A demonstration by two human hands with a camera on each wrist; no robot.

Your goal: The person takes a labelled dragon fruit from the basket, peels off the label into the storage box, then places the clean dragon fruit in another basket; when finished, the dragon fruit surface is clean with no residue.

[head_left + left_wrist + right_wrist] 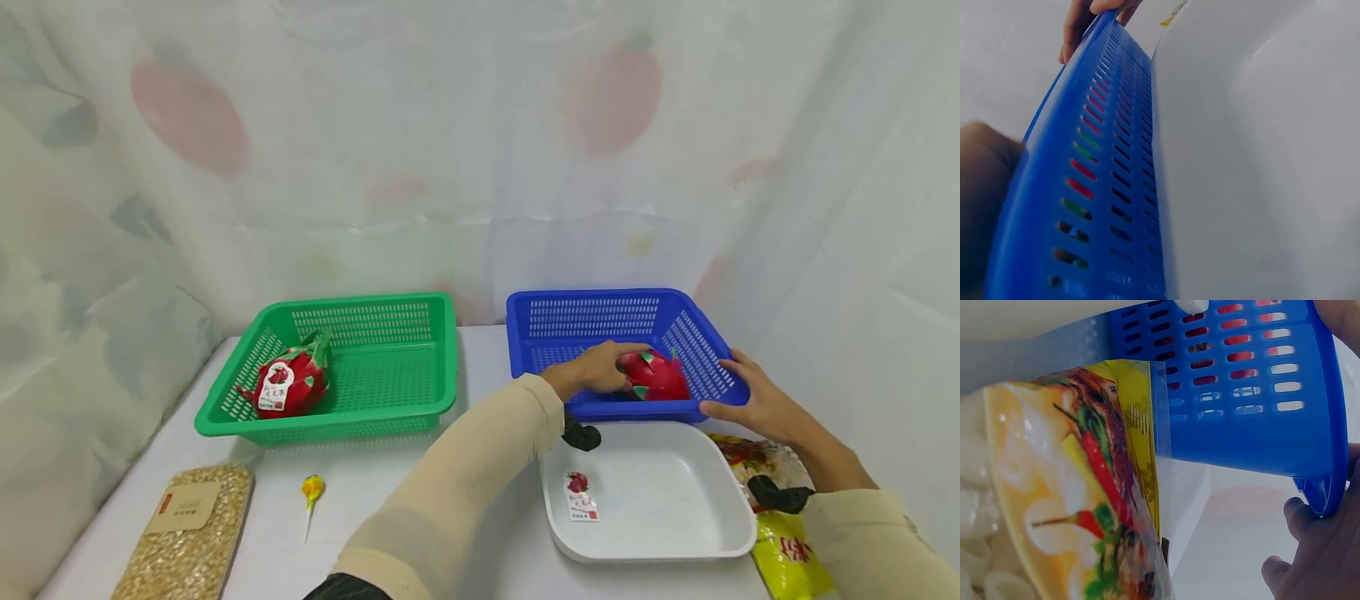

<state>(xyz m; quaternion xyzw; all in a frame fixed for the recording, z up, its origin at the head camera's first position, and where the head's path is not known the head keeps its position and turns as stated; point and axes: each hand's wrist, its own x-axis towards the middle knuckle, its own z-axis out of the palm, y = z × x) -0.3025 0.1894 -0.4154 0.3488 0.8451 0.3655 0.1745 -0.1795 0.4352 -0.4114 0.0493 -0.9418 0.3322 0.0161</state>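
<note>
In the head view my left hand (pixel 602 367) reaches over the front rim of the blue basket (pixel 592 317), thumb and fingers spread round the left end of a red dragon fruit (pixel 658 377) with green-tipped scales. Part of the fruit is hidden under this hand. The right hand (pixel 765 404) grips the basket's front right corner, its thumb on the front rim and fingers on the side; the right wrist view shows fingertips (pixel 1297 515) at the rim. Through the slots in the left wrist view, bits of red and green show.
Before the basket stands a white tray (pixel 660 492) with a dragon fruit sticker. A green basket (pixel 390 367) at left holds another dragon fruit (pixel 300 379). A bag of grains (pixel 195 542), a lollipop (pixel 312 492), a printed food bag (pixel 1085 487) and a yellow packet (pixel 787 550) lie around.
</note>
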